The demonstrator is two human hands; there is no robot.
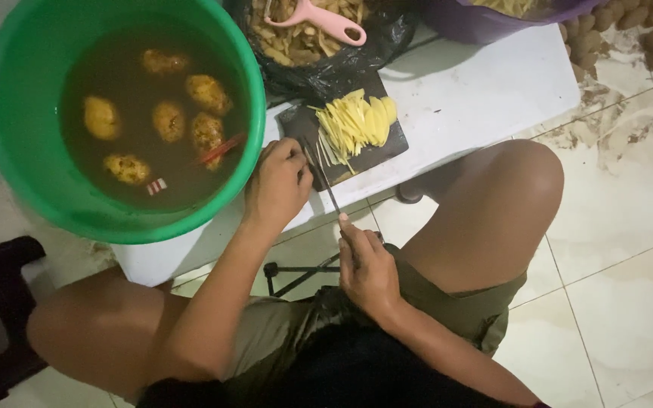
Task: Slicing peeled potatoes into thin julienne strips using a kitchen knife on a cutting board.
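Two hands work at the dark cutting board (pixel 307 125): the left hand (pixel 277 185) rests at its near edge, fingers curled together, closest to the pile of potato sticks (pixel 353 121) lying up and to its right. The right hand (pixel 368 268) is closed around a knife (pixel 325 181), its blade running lengthwise toward the pile.

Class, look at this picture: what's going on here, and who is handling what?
A seated person is cutting potato into strips on a dark cutting board on a low white table. The right hand holds a knife with its tip on the board, and the left hand rests at the board's edge. Cut strips lie piled on the board. Beside it, a green bucket holds peeled potatoes in murky water.
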